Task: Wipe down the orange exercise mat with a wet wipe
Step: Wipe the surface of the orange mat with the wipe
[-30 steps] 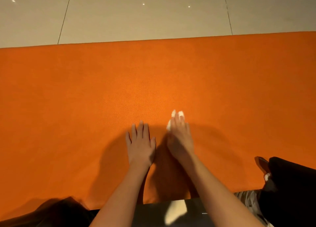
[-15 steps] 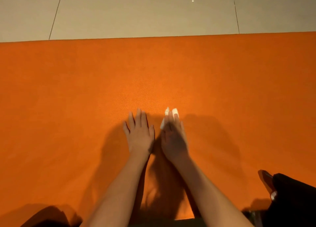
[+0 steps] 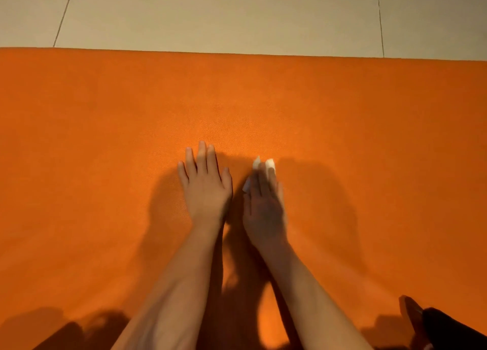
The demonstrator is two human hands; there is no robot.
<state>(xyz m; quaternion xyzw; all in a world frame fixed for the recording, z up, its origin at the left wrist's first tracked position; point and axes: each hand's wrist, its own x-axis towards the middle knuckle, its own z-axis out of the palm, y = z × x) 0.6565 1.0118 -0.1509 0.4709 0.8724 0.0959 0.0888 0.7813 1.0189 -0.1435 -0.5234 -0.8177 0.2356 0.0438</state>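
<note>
The mat [image 3: 105,165] lies flat on the floor [image 3: 210,14] and fills most of the view from left to right. Its far edge runs straight across, with pale tiles beyond it. Two small light spots shine on the tiles.

Both bare forearms reach out from the near edge onto the middle of the mat. The left hand [image 3: 204,188] lies palm down on the mat. Its fingers are straight, slightly spread and point to the far side, and it holds nothing.

The right hand [image 3: 264,210] is just right of the left one, close beside it but not touching. It is also palm down, with its fingers stretched out on top of the wipe [image 3: 270,165] and pressing it to the mat. The wipe is mostly hidden under the hand. White bits show past the fingertips on the far side, and a small corner shows at the left edge of the hand. This hand is blurred, so the fingers seem flat rather than curled, and how the thumb sits cannot be told.

Shadows of the hands and arms fall on the mat around them, and more dark shadow spreads along the near left.

At the near right corner a dark shape [image 3: 448,331] overlaps the mat, with a brownish piece [image 3: 411,312] at its left edge. What they are is unclear.
</note>
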